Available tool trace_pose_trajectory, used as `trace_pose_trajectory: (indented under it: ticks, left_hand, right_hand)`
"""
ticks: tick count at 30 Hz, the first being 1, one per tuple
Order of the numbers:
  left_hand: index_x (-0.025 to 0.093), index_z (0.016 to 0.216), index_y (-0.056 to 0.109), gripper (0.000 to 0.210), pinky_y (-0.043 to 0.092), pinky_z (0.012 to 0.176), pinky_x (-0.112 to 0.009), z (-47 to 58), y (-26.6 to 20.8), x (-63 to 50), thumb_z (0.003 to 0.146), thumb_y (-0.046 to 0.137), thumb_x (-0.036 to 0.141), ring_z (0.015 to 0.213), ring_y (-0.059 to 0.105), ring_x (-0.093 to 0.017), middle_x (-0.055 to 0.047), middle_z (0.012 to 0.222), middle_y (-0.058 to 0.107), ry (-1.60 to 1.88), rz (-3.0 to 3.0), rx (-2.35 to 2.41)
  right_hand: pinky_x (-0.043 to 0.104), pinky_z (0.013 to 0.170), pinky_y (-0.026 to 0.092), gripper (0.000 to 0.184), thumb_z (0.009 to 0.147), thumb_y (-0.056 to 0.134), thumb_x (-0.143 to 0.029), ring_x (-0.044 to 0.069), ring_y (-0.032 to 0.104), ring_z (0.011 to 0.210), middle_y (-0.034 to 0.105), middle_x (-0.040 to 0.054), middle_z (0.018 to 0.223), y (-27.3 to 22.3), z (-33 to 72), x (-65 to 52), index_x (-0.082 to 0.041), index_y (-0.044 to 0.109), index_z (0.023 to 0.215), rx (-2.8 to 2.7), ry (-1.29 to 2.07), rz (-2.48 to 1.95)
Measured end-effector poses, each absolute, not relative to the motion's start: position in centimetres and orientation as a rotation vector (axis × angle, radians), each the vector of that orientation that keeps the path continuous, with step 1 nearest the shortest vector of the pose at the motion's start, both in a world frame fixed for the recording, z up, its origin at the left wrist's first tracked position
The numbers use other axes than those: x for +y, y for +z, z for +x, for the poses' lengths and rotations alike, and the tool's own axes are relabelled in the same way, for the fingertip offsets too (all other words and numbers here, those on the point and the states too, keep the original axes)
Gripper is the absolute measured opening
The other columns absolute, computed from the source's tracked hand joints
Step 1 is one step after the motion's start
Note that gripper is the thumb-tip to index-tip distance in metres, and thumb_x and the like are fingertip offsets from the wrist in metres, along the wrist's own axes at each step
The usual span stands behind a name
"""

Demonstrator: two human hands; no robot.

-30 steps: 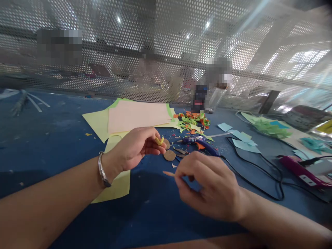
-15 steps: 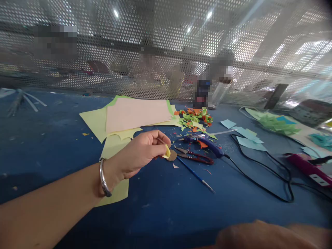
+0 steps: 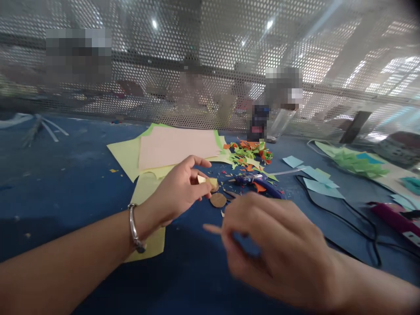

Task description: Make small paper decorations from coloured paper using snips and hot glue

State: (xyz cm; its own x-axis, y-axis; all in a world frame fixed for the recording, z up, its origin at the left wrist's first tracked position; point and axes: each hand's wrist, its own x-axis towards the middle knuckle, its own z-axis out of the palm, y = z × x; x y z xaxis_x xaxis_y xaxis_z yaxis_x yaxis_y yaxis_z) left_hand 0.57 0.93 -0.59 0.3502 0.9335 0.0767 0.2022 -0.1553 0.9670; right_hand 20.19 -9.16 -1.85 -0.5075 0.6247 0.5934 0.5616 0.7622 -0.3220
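My left hand (image 3: 179, 192), a silver bangle on its wrist, pinches a small yellow paper piece (image 3: 210, 182) between thumb and fingers just above the blue table. A brown cardboard disc (image 3: 218, 200) lies on the table right below it. My right hand (image 3: 278, 249) is blurred in the near foreground, its fingers closed on a thin orange stick (image 3: 211, 228) that points left toward the left hand. A blue glue gun (image 3: 259, 180) lies just behind the two hands.
Yellow, pink and green paper sheets (image 3: 170, 148) lie behind my left hand. Beyond them are orange-green paper scraps (image 3: 251, 153), light blue pieces (image 3: 315, 181), black cables (image 3: 357, 227) and a magenta tool (image 3: 397, 218) at right. A perforated metal screen (image 3: 210, 65) closes the far edge.
My right hand, out of view half a second ago, has come back up in front holding the stick. My left hand has spread its fingers slightly around the yellow piece.
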Motion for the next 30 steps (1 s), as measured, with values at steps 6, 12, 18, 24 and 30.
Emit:
trace_pose_trajectory:
  ticks: [6,12,18,24,30]
  left_hand:
    - [0.021,0.104,0.052,0.029,0.038,0.056,-0.024,0.4,-0.4,1.1,0.079,0.068,0.021,0.060,0.057,-0.013,0.003,0.070,0.066,0.769,1.601,1.011]
    - [0.018,0.090,0.059,0.012,0.040,0.060,-0.023,0.6,-0.1,0.7,0.080,0.065,0.018,0.065,0.060,-0.012,0.001,0.074,0.070,0.734,1.509,0.959]
    - [0.016,0.081,0.068,0.010,0.044,0.063,-0.025,0.2,0.1,0.2,0.084,0.061,0.023,0.064,0.055,-0.011,-0.001,0.076,0.069,0.728,1.553,0.920]
    - [0.016,0.079,0.073,0.017,0.048,0.068,-0.023,0.1,0.4,0.0,0.087,0.062,0.025,0.068,0.061,-0.011,-0.002,0.077,0.072,0.745,1.469,0.869]
    - [0.015,0.088,0.076,0.011,0.049,0.076,-0.023,0.1,0.3,0.1,0.084,0.067,0.022,0.079,0.063,-0.011,-0.005,0.090,0.074,0.693,1.387,0.791]
  right_hand:
    - [0.027,0.058,0.043,0.009,0.090,0.054,-0.016,0.012,0.053,0.063,0.058,0.0008,0.075,0.1,20.0,-2.6,-0.021,0.054,0.083,-2.171,0.062,-0.975]
    - [0.026,0.060,0.041,0.008,0.091,0.054,-0.016,0.012,0.050,0.064,0.058,0.0013,0.077,-1.2,20.6,-2.4,-0.020,0.056,0.084,-2.222,0.063,-0.975]
    - [0.026,0.060,0.040,0.007,0.090,0.055,-0.017,0.012,0.050,0.064,0.057,0.0009,0.078,-1.2,20.4,-2.0,-0.019,0.056,0.084,-2.246,0.044,-0.983]
    - [0.027,0.061,0.041,0.006,0.089,0.053,-0.014,0.012,0.052,0.065,0.060,0.0025,0.081,-1.5,20.3,-2.4,-0.018,0.057,0.087,-2.277,0.026,-0.974]
    - [0.026,0.060,0.041,0.006,0.090,0.053,-0.015,0.013,0.052,0.064,0.059,0.0030,0.079,-1.6,20.1,-2.3,-0.018,0.056,0.086,-2.266,-0.003,-0.972]
